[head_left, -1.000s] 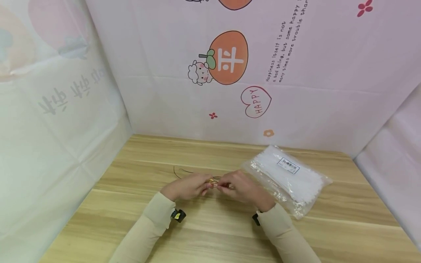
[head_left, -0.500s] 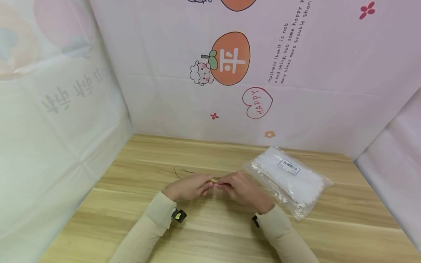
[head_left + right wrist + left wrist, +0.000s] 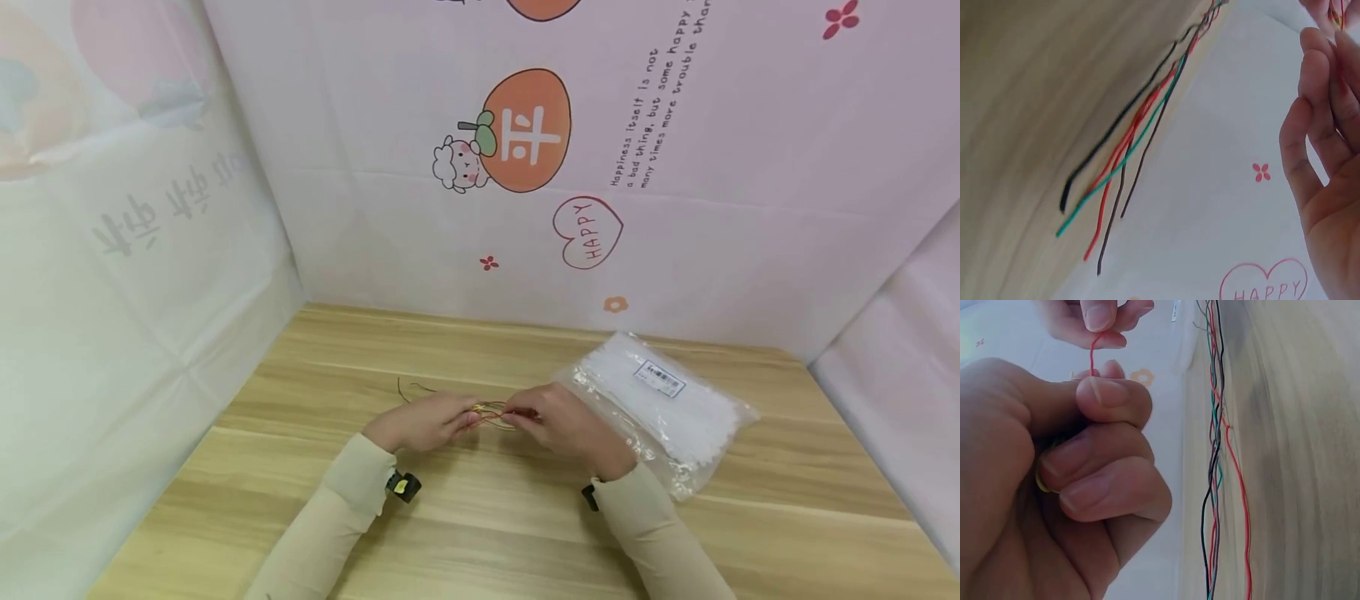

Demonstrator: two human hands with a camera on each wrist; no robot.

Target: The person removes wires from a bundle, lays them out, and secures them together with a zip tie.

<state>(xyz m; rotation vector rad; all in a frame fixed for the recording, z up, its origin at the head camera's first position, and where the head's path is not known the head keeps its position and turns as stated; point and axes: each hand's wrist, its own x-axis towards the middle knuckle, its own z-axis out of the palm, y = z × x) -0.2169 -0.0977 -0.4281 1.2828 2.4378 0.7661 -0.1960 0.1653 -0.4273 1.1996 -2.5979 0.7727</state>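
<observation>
- Pinched by left hand point(image 3: 427, 421) and right hand point(image 3: 558, 419), over table point(image 3: 487, 537): red wire point(image 3: 1092, 357).
- Mostly hidden in left hand: something yellow point(image 3: 1041, 481).
- Fanned out in right wrist view, cut off in left: loose wires point(image 3: 1142, 113), red, green, dark.

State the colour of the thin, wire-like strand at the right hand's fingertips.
Red; that strand shows best in the left wrist view.

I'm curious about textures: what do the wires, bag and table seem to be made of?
Wires: probably plastic-coated metal, from their thin, smooth, coloured strands; the core can't be seen.
Bag: glossy clear plastic film, by its crinkles and glints.
Table: wood or wood-look laminate, satin, by its streaky grain.
</observation>
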